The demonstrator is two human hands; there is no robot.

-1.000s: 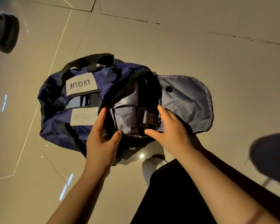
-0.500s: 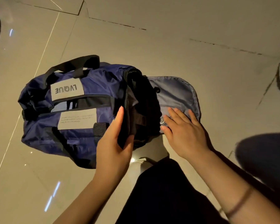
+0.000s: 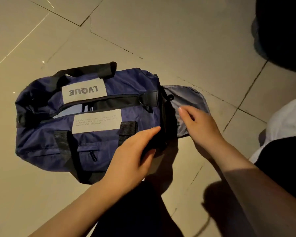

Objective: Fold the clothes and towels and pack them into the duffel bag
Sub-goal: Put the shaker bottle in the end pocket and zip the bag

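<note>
Below: beige tiled floor point(image 3: 178, 40) | duffel bag point(image 3: 130, 86) lying | dim light

The bag point(image 3: 130, 86) is thin navy cloth, creased, with a faint nylon-like sheen; its handles point(image 3: 85, 71) and straps point(image 3: 126, 130) are matt black ribbed webbing, and its two pale patches point(image 3: 84, 91) look smooth and flat with printed lettering. The open end flap point(image 3: 186, 96) shows a smooth grey lining with dark round snaps point(image 3: 171, 98). The floor point(image 3: 178, 40) is beige tile, smooth and glossy, throwing back small points of light.
</note>
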